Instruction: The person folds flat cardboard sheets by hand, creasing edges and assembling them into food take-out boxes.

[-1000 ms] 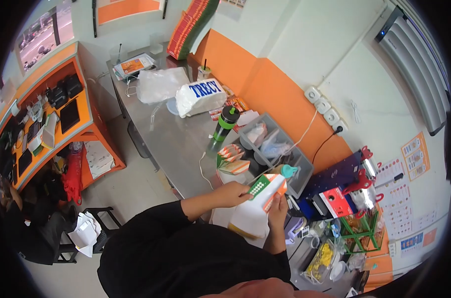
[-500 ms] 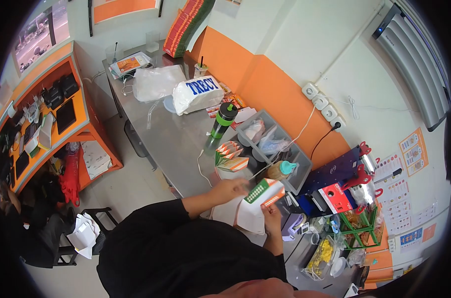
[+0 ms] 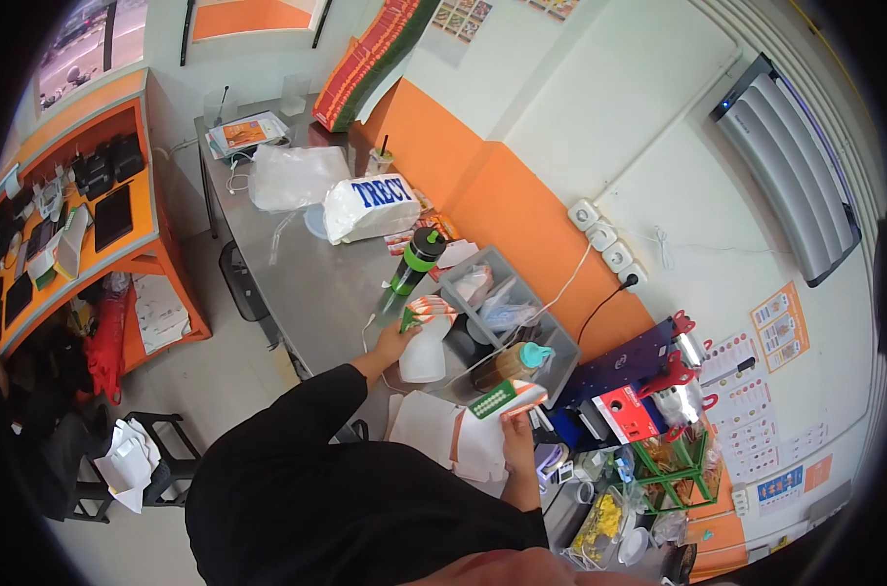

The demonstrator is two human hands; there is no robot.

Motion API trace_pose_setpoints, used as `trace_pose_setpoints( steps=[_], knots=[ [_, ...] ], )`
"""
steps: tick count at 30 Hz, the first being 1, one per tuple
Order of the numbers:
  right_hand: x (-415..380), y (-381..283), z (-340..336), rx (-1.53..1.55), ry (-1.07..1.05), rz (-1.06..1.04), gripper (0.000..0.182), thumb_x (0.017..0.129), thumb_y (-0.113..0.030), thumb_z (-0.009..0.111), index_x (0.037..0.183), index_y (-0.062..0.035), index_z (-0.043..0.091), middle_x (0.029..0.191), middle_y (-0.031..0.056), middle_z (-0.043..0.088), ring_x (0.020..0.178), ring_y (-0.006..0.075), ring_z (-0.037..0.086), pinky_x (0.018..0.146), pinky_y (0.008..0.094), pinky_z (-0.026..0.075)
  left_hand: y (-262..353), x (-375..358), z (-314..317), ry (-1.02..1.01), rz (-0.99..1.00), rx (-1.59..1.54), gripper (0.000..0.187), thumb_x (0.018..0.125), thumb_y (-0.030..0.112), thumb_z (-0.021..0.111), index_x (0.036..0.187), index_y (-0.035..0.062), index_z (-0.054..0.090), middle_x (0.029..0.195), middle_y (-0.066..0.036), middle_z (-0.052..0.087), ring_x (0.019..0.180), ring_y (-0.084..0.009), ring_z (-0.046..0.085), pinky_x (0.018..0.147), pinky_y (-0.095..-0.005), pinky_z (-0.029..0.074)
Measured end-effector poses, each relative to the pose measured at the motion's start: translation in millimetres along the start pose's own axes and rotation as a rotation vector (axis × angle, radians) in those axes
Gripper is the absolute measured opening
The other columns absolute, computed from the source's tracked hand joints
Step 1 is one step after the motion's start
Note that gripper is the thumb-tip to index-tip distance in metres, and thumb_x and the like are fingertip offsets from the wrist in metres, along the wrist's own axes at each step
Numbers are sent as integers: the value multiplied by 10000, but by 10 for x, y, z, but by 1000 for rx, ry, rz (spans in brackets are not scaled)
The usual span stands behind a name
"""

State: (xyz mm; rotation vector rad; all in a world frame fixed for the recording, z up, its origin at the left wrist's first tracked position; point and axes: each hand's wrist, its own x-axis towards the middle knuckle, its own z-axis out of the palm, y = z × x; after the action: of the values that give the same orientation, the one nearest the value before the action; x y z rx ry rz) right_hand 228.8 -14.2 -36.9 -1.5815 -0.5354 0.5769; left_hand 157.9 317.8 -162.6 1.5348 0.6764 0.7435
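My left hand (image 3: 394, 344) grips the edge of a bunch of folded paper food boxes (image 3: 430, 314), striped orange, green and white. Their white insides (image 3: 424, 357) face me, and some of my fingers are hidden. In my right hand (image 3: 517, 441) is another paper food box (image 3: 507, 398), with a green dotted panel and orange stripes, pinched at its lower right end. Flat white card sheets (image 3: 426, 422) lie on the table between my hands, close to my body.
Behind the boxes stand a black and green bottle (image 3: 419, 256) and a grey divided bin (image 3: 560, 363) with plastic bags. A jar with a turquoise lid (image 3: 531, 357) sits beside the bin. Farther along the steel table (image 3: 311, 264) is a white TRECY pack (image 3: 373, 207).
My left hand has moved away from the right-hand box, leftward to the bunch of folded boxes, and taken hold there. My right hand still holds its box. The view has shifted.
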Motion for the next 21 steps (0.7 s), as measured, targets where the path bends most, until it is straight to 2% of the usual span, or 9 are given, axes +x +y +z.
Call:
trace_pose_setpoints(
  steps=[2, 5, 9, 10, 12, 14, 15, 17, 21],
  knots=[
    [55, -247, 44, -24, 25, -84, 362, 999, -129, 522, 1342, -23, 479, 1242, 71, 584, 1141, 148, 524, 1016, 303, 372, 37, 192, 20, -137, -27, -178, 333, 907, 291, 678, 1118, 35, 648, 1002, -51, 688, 866, -136, 632, 807, -310, 500],
    [195, -584, 111, -16, -36, -208, 394, 1026, -156, 458, 1385, -2, 407, 1312, 96, 527, 1183, 164, 495, 1042, 306, 348, 912, -31, -41, -295, -6, -128, 349, 907, 307, 660, 1132, 41, 644, 1001, -143, 697, 887, -222, 656, 816, -359, 495],
    [537, -634, 243, -168, -32, -419, 345, 1033, -195, 455, 1312, 7, 454, 1253, 76, 535, 1165, 145, 466, 1040, 302, 332, 1691, -551, -10, -486, 137, -94, 329, 936, 254, 622, 1185, 39, 618, 1025, -120, 699, 931, -223, 654, 845, -359, 491],
    [538, -705, 322, -158, -29, -419, 345, 1033, -195, 455, 1312, 7, 454, 1253, 76, 535, 1165, 145, 466, 1040, 302, 332, 1840, -698, -36, -533, 165, -1, 354, 947, 226, 599, 1247, 38, 573, 1093, -127, 678, 1010, -216, 630, 893, -354, 472],
    [487, -865, 501, -131, -45, -392, 358, 1030, -149, 427, 1348, 13, 399, 1260, 85, 517, 1163, 163, 471, 1034, 324, 343, 1948, -842, -89, -574, 195, 100, 388, 958, 197, 576, 1309, 38, 527, 1161, -133, 656, 1089, -208, 607, 942, -350, 453],
    [510, -758, 455, -185, -63, -420, 356, 1030, -158, 426, 1341, 13, 391, 1228, 93, 527, 1139, 169, 480, 1014, 326, 360, 1975, -926, -142, -714, 243, -103, 514, 964, 151, 518, 1446, 45, 372, 1364, -138, 528, 1275, -202, 480, 1050, -337, 370],
    [518, -707, 439, -258, -80, -448, 361, 1029, -161, 428, 1344, 11, 387, 1212, 117, 541, 1119, 192, 509, 994, 336, 381, 1999, -962, -186, -714, 239, -96, 514, 964, 151, 518, 1446, 45, 372, 1364, -138, 528, 1275, -202, 480, 1050, -337, 370],
    [445, -632, 438, -324, -93, -466, 365, 1027, -164, 431, 1346, 8, 384, 1196, 142, 555, 1098, 216, 539, 974, 345, 402, 2025, -1039, -285, -900, 39, -260, 623, 949, 167, 507, 1508, 46, 261, 1500, -112, 367, 1374, -193, 346, 1113, -336, 290],
    [82, -535, 544, -427, -61, -425, 383, 1021, -156, 439, 1364, -2, 362, 1174, 209, 576, 1057, 301, 598, 914, 372, 449, 1834, -1197, -313, -987, -28, -327, 694, 931, 216, 528, 1518, 13, 218, 1540, -87, 289, 1411, -187, 263, 1159, -339, 200]
  ],
)
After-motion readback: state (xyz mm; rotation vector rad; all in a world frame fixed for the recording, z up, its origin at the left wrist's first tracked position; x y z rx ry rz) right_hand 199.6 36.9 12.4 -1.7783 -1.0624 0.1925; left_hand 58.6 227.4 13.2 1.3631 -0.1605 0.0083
